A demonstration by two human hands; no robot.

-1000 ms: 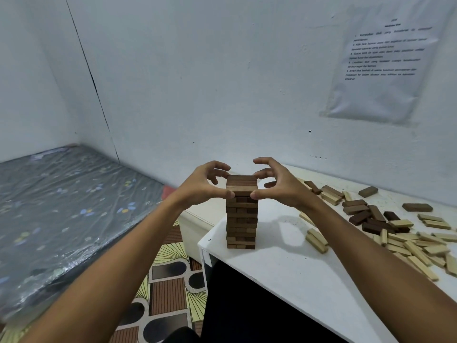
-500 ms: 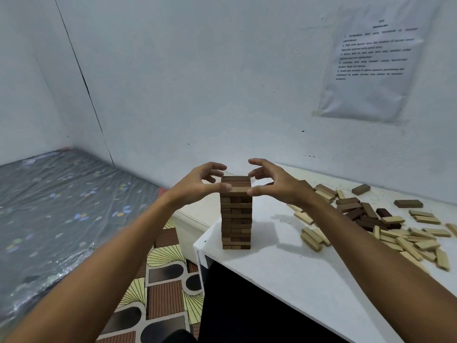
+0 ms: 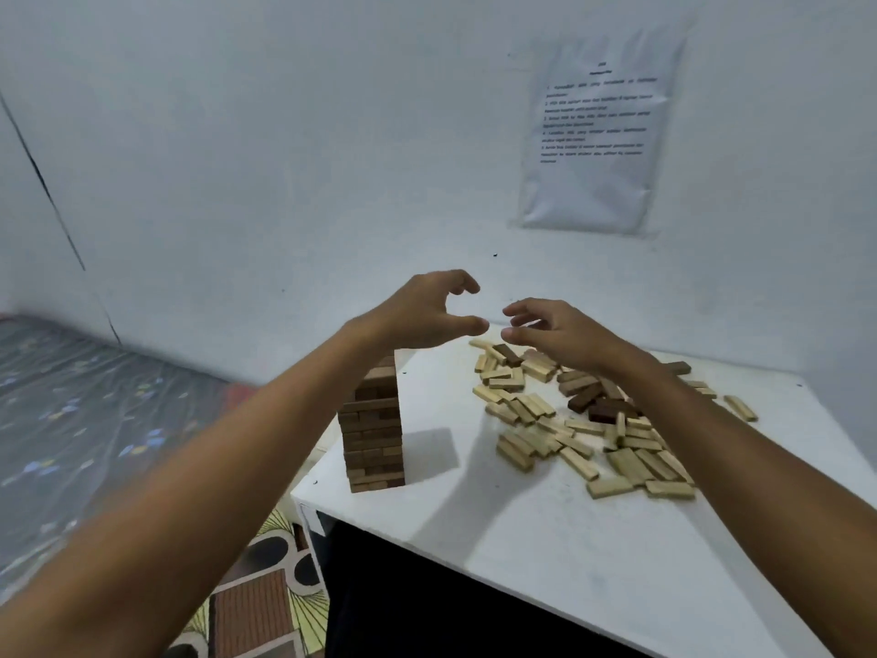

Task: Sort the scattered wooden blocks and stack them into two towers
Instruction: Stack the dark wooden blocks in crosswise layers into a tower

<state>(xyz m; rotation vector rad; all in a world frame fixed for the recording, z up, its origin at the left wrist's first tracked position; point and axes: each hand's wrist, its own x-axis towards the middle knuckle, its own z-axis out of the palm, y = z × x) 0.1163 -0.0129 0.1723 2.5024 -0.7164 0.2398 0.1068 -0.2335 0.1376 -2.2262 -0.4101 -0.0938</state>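
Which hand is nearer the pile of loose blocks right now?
The right hand: it hangs over the far edge of the loose blocks. The left hand is off to their left, above the tower. Both hold nothing.

White walls (image 3: 284,135), patterned floor (image 3: 256,605).

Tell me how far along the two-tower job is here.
Done: one dark tower stands on the table. In hand: nothing; left hand and right hand hover empty. Left: the second tower; the scattered blocks lie unsorted.
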